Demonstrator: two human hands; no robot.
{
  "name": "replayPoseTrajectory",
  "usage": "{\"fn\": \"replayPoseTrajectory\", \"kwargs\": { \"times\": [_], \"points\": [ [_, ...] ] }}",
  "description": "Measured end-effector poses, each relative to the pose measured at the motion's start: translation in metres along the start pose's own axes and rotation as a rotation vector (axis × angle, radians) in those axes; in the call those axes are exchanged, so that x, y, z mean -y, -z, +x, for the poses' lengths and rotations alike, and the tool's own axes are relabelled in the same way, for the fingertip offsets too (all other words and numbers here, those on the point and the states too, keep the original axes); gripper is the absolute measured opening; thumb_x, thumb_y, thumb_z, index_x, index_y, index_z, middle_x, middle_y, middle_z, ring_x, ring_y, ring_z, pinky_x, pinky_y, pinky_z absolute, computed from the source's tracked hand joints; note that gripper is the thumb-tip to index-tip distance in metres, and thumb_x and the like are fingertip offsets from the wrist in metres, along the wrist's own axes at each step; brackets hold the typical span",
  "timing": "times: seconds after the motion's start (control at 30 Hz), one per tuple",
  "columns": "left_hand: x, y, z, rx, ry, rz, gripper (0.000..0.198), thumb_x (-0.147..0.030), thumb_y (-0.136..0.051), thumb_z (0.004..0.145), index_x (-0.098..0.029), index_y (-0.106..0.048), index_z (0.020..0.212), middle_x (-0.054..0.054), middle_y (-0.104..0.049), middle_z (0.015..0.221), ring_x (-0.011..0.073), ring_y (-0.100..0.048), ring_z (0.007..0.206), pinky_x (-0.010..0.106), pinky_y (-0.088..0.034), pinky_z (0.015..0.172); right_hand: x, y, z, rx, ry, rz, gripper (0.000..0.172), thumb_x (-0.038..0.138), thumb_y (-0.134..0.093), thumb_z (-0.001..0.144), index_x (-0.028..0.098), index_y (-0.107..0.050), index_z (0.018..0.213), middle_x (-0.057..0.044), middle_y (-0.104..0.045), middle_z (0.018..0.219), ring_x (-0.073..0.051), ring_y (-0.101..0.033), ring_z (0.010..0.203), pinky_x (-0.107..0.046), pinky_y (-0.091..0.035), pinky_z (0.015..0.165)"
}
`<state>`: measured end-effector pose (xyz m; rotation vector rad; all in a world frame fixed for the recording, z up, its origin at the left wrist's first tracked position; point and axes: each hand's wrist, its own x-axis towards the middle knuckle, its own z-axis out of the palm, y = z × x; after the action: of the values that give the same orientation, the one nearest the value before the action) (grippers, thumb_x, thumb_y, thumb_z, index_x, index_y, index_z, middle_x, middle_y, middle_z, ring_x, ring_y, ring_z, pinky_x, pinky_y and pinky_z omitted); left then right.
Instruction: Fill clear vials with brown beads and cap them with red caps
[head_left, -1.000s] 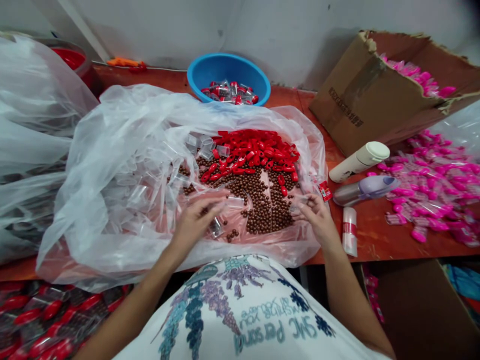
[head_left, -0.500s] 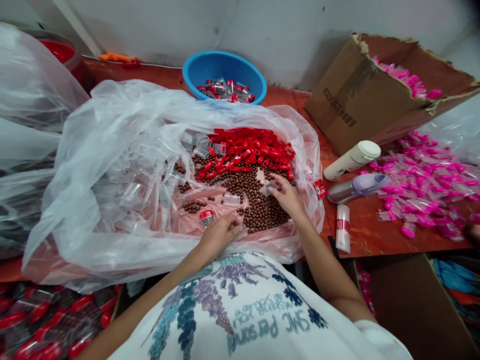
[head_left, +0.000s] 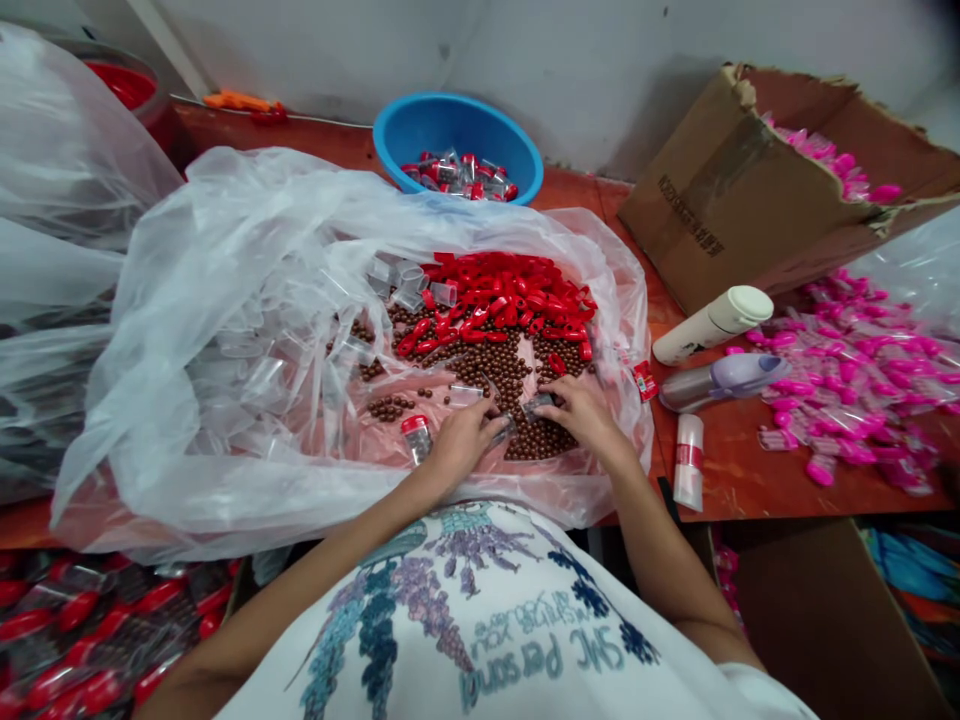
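Note:
Over a heap of small brown balls [head_left: 540, 440], my left hand [head_left: 461, 440] is closed around a small clear plastic container [head_left: 505, 430], partly hidden by the fingers. My right hand [head_left: 585, 412] pinches another clear plastic container [head_left: 538, 404] just to the right, its open end low among the balls. Beside my left wrist lies a clear container with a red lid [head_left: 416, 438]. An uncovered clear container [head_left: 465, 396] rests on the plastic sheet beyond my left hand. A pile of glossy red caps [head_left: 517, 290] sits behind the balls.
Clear containers [head_left: 262, 385] fill the left of the plastic sheet [head_left: 187, 500]. Behind stands a blue basin [head_left: 457, 110] with red-lidded containers. To the right are a carton [head_left: 675, 220], a white bottle [head_left: 712, 325], a purple-topped flask [head_left: 724, 380] and pink-capped containers [head_left: 847, 390].
My left hand has moved right and forward and now has a clear container in it. My right hand has shifted slightly nearer to me, still with its container. One red cap now lies apart on the balls.

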<state>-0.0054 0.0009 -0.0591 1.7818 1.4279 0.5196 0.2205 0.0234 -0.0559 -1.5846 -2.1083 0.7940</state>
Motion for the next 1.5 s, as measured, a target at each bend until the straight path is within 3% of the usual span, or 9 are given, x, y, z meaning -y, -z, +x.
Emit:
{"fn": "replayPoseTrajectory", "kwargs": {
  "times": [0.13, 0.23, 0.47, 0.77, 0.93, 1.03, 1.23, 1.33, 1.5],
  "points": [
    [-0.001, -0.001, 0.009, -0.034, -0.035, -0.004, 0.021, -0.037, -0.053, 0.086, -0.021, -0.064, 0.093, 0.004, -0.07, 0.084, 0.0209, -0.064, 0.075, 0.027, -0.04, 0.064, 0.004, -0.002, -0.011, 0.054, 0.093, -0.046, 0.041, 0.017, -0.055, 0.086, 0.026, -0.054, 0.126, -0.007, -0.057, 0.111, -0.02, -0.055, 0.103, -0.035, -0.043, 0.092],
    [0.002, -0.002, 0.014, -0.061, -0.06, 0.005, 0.024, -0.038, -0.051, 0.086, -0.02, -0.066, 0.092, 0.005, -0.071, 0.084, 0.0207, -0.063, 0.076, 0.028, -0.041, 0.067, 0.009, -0.005, -0.013, 0.095, 0.106, -0.111, 0.045, 0.013, -0.059, 0.082, 0.024, -0.054, 0.125, -0.009, -0.053, 0.117, -0.022, -0.053, 0.107, -0.036, -0.044, 0.092],
    [0.02, 0.005, 0.02, 0.024, -0.086, -0.079, 0.029, -0.038, -0.056, 0.083, -0.021, -0.07, 0.1, 0.006, -0.071, 0.097, 0.0222, -0.064, 0.088, 0.031, -0.044, 0.08, 0.016, -0.019, -0.009, 0.062, 0.102, -0.107, 0.035, 0.017, -0.059, 0.084, 0.024, -0.058, 0.118, -0.006, -0.056, 0.107, -0.019, -0.056, 0.1, -0.033, -0.046, 0.088],
    [0.036, 0.02, 0.011, 0.172, 0.048, -0.541, 0.035, -0.033, -0.067, 0.071, -0.016, -0.07, 0.102, 0.006, -0.071, 0.098, 0.0226, -0.064, 0.089, 0.036, -0.046, 0.086, 0.02, -0.031, -0.006, 0.0, 0.044, 0.276, 0.036, 0.026, -0.061, 0.083, 0.026, -0.058, 0.118, -0.005, -0.056, 0.112, -0.02, -0.055, 0.104, -0.035, -0.043, 0.093],
    [0.031, 0.029, -0.001, 0.128, 0.131, -0.765, 0.038, -0.037, -0.071, 0.069, -0.015, -0.069, 0.1, 0.007, -0.07, 0.093, 0.0193, -0.065, 0.079, 0.032, -0.05, 0.075, 0.031, -0.045, -0.001, 0.022, -0.05, 0.621, 0.044, 0.031, -0.061, 0.081, 0.029, -0.054, 0.124, -0.003, -0.056, 0.119, -0.018, -0.057, 0.102, -0.033, -0.048, 0.088],
    [0.027, 0.04, -0.008, 0.084, 0.119, -0.845, 0.036, -0.035, -0.071, 0.071, -0.017, -0.068, 0.102, 0.007, -0.069, 0.097, 0.018, -0.064, 0.083, 0.031, -0.048, 0.08, 0.035, -0.052, 0.002, 0.106, -0.089, 0.822, 0.049, 0.039, -0.059, 0.082, 0.029, -0.05, 0.129, -0.003, -0.057, 0.126, -0.019, -0.059, 0.104, -0.034, -0.05, 0.088],
    [0.026, 0.05, -0.013, 0.043, -0.03, -0.922, 0.026, -0.029, -0.07, 0.074, -0.019, -0.071, 0.098, 0.01, -0.055, 0.131, 0.0247, -0.049, 0.122, 0.036, -0.04, 0.099, 0.049, -0.054, 0.009, 0.17, -0.002, 0.907, 0.049, 0.046, -0.057, 0.084, 0.026, -0.052, 0.128, -0.002, -0.054, 0.134, -0.019, -0.047, 0.125, -0.039, -0.033, 0.109],
    [0.025, 0.046, -0.013, 0.07, -0.038, -0.939, 0.028, -0.03, -0.07, 0.073, -0.02, -0.071, 0.098, 0.011, -0.049, 0.137, 0.0276, -0.048, 0.124, 0.04, -0.04, 0.1, 0.056, -0.056, 0.013, 0.198, 0.032, 0.856, 0.051, 0.047, -0.054, 0.087, 0.028, -0.047, 0.133, 0.0, -0.046, 0.141, -0.018, -0.04, 0.131, -0.039, -0.025, 0.113],
    [0.025, 0.043, -0.014, 0.002, -0.003, -0.823, 0.031, -0.033, -0.074, 0.068, -0.02, -0.073, 0.096, 0.011, -0.053, 0.133, 0.028, -0.046, 0.125, 0.04, -0.037, 0.103, 0.065, -0.058, 0.016, 0.183, 0.098, 0.701, 0.05, 0.04, -0.044, 0.093, 0.034, -0.032, 0.141, 0.003, -0.033, 0.149, -0.015, -0.029, 0.137, -0.038, -0.018, 0.115]
  ]
}}
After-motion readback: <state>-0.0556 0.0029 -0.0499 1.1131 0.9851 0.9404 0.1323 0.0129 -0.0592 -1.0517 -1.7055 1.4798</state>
